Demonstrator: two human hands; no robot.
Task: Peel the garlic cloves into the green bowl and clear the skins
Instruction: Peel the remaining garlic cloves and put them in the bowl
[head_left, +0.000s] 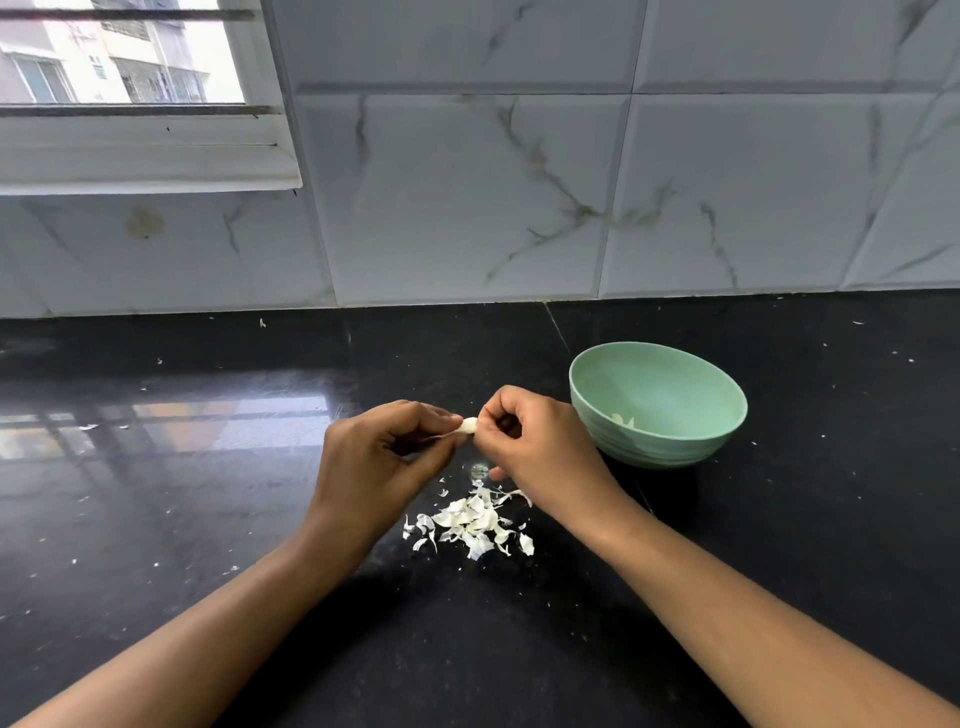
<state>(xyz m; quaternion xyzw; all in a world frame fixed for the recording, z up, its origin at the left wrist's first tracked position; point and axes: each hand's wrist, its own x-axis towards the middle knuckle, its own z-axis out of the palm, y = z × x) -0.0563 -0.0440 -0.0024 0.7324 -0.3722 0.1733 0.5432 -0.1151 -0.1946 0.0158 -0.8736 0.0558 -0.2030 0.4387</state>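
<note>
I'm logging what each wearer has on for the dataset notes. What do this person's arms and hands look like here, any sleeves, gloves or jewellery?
Both forearms are bare as far as the bottom edge of the picture: no sleeve shows. The left hand and right hand are ungloved. No ring, bracelet or watch shows on either wrist or on the fingers that face the camera. Nails look short and unpainted, though they are small in this view.
</note>
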